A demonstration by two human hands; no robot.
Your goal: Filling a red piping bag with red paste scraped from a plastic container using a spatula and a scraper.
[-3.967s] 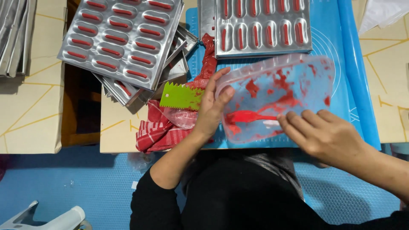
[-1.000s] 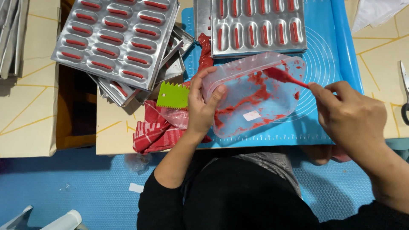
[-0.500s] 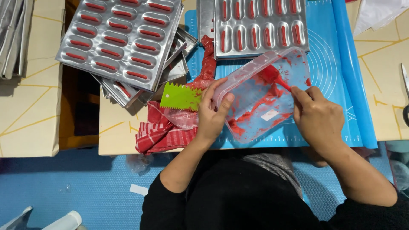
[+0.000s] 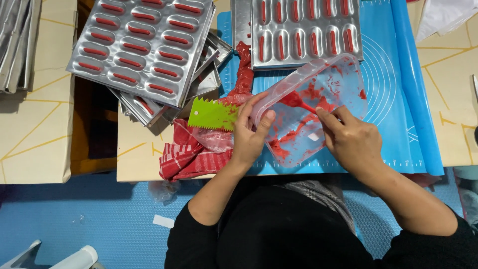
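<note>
The left hand (image 4: 251, 132) grips the near rim of a clear plastic tub (image 4: 313, 107), fingers curled over the edge, holding it tipped up off the blue mat (image 4: 393, 89). The right hand (image 4: 348, 137) pinches the handle of a red spatula (image 4: 298, 102), whose blade lies inside the tub against the smeared red paste. Half a second ago the tub stood steeper and the right hand sat over its right end; now the tub lies flatter and the spatula has come down toward the near corner, so the scraping has moved along the wall and little paste remains to gather. Four seconds ago the tub lay flat on the mat.

Just left of the tub lie a green toothed scraper (image 4: 211, 114) and a red cloth (image 4: 191, 157). Farther off on the desk (image 4: 144, 164) sit metal moulds (image 4: 303, 30) with red filling in their slots.
</note>
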